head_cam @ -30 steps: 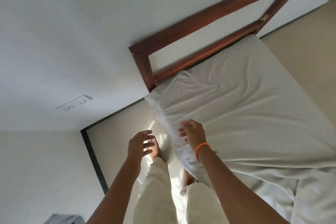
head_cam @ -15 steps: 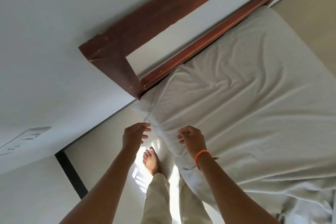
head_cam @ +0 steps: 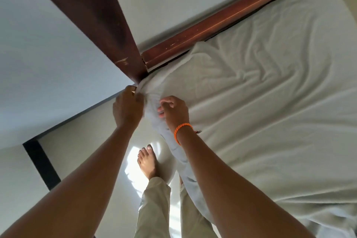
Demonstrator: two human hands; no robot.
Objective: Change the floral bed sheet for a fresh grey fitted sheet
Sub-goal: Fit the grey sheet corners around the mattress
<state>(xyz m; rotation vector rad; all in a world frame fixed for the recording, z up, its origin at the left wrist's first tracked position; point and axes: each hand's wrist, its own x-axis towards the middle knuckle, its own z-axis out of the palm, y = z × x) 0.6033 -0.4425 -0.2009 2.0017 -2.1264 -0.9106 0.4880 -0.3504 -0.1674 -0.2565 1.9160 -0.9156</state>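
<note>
While the left hand (head_cam: pixel 127 109) pinches the grey fitted sheet (head_cam: pixel 260 92) at the bed's ten o'clock corner beside the wooden post (head_cam: pixel 108 31) and the right hand (head_cam: pixel 174 113) clutches its bunched edge, that gathered hem could snap back off if either grip loosens.

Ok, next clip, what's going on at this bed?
A person is fitting a pale grey fitted sheet over the mattress corner beside the wooden headboard post. The left hand grips the sheet's edge at the corner, and the right hand, wearing an orange bracelet, holds the bunched fabric next to it. The sheet lies wrinkled across the top.
</note>
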